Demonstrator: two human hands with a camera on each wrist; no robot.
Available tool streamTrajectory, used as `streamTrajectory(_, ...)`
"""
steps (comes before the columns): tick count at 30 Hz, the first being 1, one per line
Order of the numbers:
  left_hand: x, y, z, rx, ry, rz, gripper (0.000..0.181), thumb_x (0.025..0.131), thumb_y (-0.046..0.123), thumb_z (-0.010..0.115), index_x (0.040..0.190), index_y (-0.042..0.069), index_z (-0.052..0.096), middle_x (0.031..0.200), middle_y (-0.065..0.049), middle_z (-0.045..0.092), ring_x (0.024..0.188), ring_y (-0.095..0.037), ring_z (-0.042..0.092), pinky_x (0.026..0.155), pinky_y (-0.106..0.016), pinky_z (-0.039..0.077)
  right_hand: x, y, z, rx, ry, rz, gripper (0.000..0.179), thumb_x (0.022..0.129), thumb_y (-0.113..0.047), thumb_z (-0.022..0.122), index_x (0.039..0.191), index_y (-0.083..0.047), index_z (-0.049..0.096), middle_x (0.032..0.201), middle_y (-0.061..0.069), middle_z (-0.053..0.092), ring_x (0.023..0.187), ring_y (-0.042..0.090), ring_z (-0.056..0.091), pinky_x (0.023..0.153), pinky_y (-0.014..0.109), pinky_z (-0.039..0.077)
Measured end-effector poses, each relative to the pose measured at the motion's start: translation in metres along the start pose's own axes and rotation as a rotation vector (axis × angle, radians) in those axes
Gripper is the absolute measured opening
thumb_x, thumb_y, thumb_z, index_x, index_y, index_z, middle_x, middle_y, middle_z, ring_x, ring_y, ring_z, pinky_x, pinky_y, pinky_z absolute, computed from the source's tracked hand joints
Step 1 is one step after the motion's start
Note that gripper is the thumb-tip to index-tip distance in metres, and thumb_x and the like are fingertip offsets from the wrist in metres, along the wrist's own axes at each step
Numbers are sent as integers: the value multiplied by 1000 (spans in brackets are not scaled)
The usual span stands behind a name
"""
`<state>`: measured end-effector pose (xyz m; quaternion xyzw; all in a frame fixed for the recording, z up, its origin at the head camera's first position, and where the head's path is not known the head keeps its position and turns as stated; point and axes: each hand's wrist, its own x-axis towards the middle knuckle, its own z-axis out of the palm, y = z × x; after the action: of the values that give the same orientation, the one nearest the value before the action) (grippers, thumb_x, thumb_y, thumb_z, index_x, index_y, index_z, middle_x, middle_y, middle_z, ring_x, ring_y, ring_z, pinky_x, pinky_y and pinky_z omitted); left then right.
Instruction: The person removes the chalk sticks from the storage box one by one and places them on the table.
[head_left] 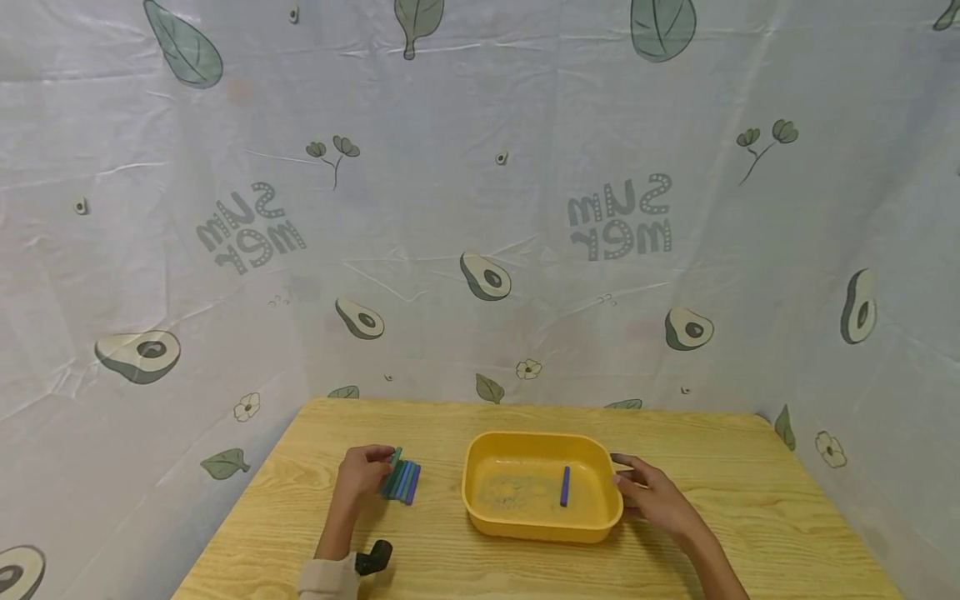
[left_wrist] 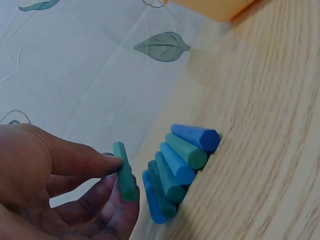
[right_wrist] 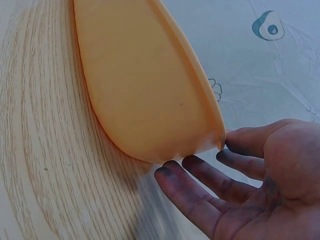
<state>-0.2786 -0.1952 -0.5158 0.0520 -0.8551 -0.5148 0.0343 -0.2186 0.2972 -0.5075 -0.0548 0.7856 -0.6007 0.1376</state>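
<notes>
My left hand (head_left: pixel 363 472) pinches a green chalk stick (left_wrist: pixel 125 175) between thumb and fingers, raised beside a row of chalk sticks (left_wrist: pixel 181 170). Several blue and green sticks make up that row, lying side by side on the table. To their right sits a yellow plastic tray (head_left: pixel 540 530), with one blue-violet chalk stick (head_left: pixel 565 486) lying inside. My right hand (head_left: pixel 654 498) is at the tray's right end. Its relaxed, spread fingertips (right_wrist: pixel 172 167) are right at the tray's outer wall, dark smudges on them, and its thumb is close to the rim.
The wooden table (head_left: pixel 720 467) carries everything. Behind and at both sides hangs a pale sheet (head_left: pixel 420 208) printed with avocados and leaves. A black object (head_left: pixel 375 557) shows at the left wrist, beside a light sleeve (head_left: pixel 328 578). Dusty marks (head_left: pixel 510 490) cover part of the tray's floor.
</notes>
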Motion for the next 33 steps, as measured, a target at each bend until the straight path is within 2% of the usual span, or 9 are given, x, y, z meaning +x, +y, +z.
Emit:
streamTrajectory(8, 3, -8, -9, 49, 32, 0, 30, 92, -4, 71, 121, -8, 76, 116, -25, 78, 103, -32, 73, 76, -32, 58, -4, -1, 5, -5, 4, 4, 63, 116, -16, 47, 164, 14, 19, 148, 47, 46, 120, 48, 72, 92, 50, 65)
streamTrajectory(14, 5, -16, -12, 92, 49, 9, 29, 88, -5, 70, 117, -8, 77, 110, -23, 79, 101, -34, 72, 71, -27, 52, -10, -1, 7, -7, -2, -3, 64, 117, -17, 46, 164, 14, 17, 149, 47, 45, 121, 50, 71, 93, 50, 65)
streamTrajectory(20, 3, -24, -12, 98, 34, 25, 26, 92, -3, 69, 116, -9, 77, 110, -25, 78, 103, -40, 73, 75, -37, 59, -12, -1, 9, 1, -1, 7, 64, 116, -17, 46, 164, 14, 18, 148, 46, 47, 121, 49, 71, 94, 50, 65)
streamTrajectory(25, 2, -28, -11, 147, 43, 26, 25, 91, -1, 69, 114, -7, 78, 105, -21, 78, 101, -38, 73, 83, -46, 60, -12, 1, 10, 0, -6, 15, 64, 117, -17, 46, 164, 15, 18, 146, 45, 48, 119, 48, 72, 93, 49, 65)
streamTrajectory(33, 2, -20, -8, 190, 44, 38, 31, 86, -3, 71, 117, -8, 77, 107, -23, 79, 104, -41, 74, 89, -52, 61, -11, -1, 9, -5, 0, 7, 64, 117, -18, 46, 164, 15, 17, 148, 46, 46, 120, 49, 72, 93, 50, 65)
